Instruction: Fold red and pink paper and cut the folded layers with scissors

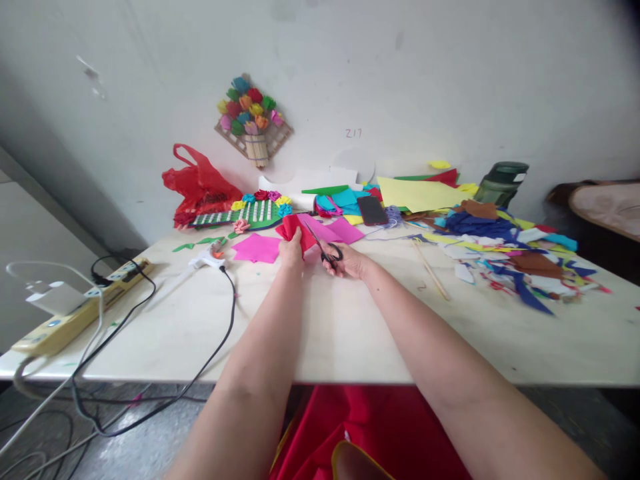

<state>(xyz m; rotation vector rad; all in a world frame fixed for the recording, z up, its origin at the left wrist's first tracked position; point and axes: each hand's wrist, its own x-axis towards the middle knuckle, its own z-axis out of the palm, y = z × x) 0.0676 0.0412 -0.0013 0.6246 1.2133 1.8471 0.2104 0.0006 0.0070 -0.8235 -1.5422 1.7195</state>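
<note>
White table (345, 333), grey wall (425, 80), one flower plaque (253, 119).
Mid-table, the left hand (291, 253) pinches one red sheet (289, 228); the right hand (351, 262) clasps one pair of scissors (332, 256) beside it. Around them: one phone (372, 211), one bottle (501, 185), one glue gun (209, 257).

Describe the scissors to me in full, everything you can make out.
The scissors have black, looped handles, apparently plastic, and slim, dark grey blades that look like metal. The right hand holds them by the handles, above the front part of the white table. The blades point away from the person and leftward, alongside the red piece in the left hand. Blur hides whether the blades are parted or touching that piece.
</note>
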